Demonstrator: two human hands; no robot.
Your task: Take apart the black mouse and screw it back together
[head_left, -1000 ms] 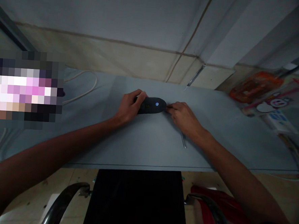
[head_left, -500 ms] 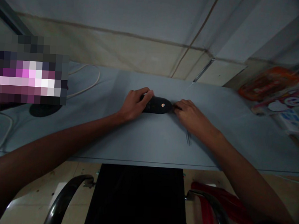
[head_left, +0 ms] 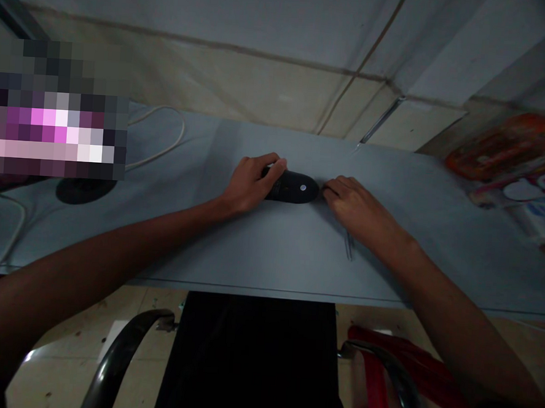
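A dark, elongated object with a rounded end (head_left: 296, 187) lies on the grey table, a small round pale spot near its right end. Its exact kind does not show. My left hand (head_left: 254, 181) is closed around the left part, thumb along the upper side, hiding that end. At the right tip, my right hand (head_left: 346, 199) has its fingers pinched together; whatever is between them is too small and dark to make out. Two thin metal prongs, like tweezers (head_left: 349, 245), lie on the table just below my right hand, partly covered by it.
A pixelated screen (head_left: 55, 135) on a round black base (head_left: 86, 191) stands at the left, with a white cable (head_left: 177, 136) behind. Orange packaging (head_left: 511, 145) and other items crowd the right end. A tiled wall backs the table (head_left: 269, 265); a chair armrest (head_left: 119, 361) is below.
The whole view has shifted slightly, so the table and hands appear a little higher and further right. Both hands keep the same hold, and the spot on the dark object looks paler.
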